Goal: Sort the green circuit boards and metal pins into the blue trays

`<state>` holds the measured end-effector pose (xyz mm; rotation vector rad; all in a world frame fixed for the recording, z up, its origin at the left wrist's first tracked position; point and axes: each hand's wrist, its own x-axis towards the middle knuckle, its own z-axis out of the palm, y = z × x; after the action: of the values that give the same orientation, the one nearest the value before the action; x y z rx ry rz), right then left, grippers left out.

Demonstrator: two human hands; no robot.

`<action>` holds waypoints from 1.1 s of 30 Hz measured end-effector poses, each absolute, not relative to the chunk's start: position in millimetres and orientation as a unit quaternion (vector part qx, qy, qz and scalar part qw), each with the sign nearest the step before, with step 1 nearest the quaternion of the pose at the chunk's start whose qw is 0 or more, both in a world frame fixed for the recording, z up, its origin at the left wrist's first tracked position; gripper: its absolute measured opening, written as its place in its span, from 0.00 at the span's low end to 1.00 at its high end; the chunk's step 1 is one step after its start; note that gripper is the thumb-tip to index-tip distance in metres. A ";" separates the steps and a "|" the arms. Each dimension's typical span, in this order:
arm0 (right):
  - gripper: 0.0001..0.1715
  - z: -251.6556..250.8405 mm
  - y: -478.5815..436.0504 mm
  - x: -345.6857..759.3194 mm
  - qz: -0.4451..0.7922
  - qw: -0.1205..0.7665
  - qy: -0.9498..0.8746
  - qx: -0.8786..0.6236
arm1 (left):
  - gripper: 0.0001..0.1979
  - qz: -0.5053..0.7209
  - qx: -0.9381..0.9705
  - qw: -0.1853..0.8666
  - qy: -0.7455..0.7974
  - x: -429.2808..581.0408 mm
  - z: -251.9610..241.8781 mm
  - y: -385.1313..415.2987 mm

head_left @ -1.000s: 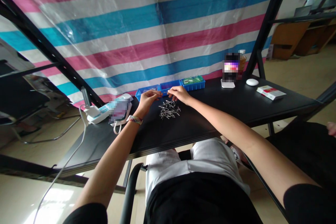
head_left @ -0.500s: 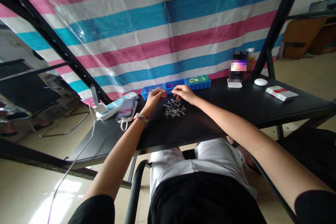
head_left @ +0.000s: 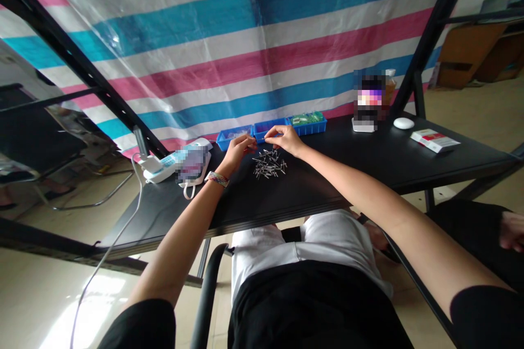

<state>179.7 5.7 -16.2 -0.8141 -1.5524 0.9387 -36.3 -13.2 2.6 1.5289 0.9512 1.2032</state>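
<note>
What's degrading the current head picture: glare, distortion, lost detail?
Head view: glare on the floor at lower left, sheen on the striped sheet; black posts splay outward, possibly wide-angle distortion; mosaic patches over two spots; metal pieces readable as a pile, but the item in the right hand is too small to identify.

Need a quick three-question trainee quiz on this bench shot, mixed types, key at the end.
1. Which hand has a bracelet at its wrist?
2. True or false: the pile of metal pieces lies inside a bin.
3. Which blue bin holds the green items? A: left; B: middle; C: right.

Key:
1. The left hand.
2. False; the pile lies on the table.
3. C, the right bin.
</note>
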 end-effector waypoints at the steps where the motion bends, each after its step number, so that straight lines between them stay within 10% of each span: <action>1: 0.13 -15.8 5.0 179.3 0.406 0.542 -0.649 -0.346 | 0.13 0.489 0.625 0.468 0.389 -36.5 2.6 -13.5; 15: 0.08 -6.6 -9.2 179.2 0.526 0.522 -0.563 -0.365 | 0.09 0.482 0.652 0.442 0.383 -34.7 4.4 -18.1; 33: 0.15 -8.6 9.4 199.0 0.230 0.567 -0.641 -0.463 | 0.12 0.339 0.817 0.199 0.422 -46.8 -11.0 -2.3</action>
<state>199.0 9.4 -8.6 -1.0873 -1.5072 0.5398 -46.8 -2.3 -11.0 2.2854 1.1792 0.9480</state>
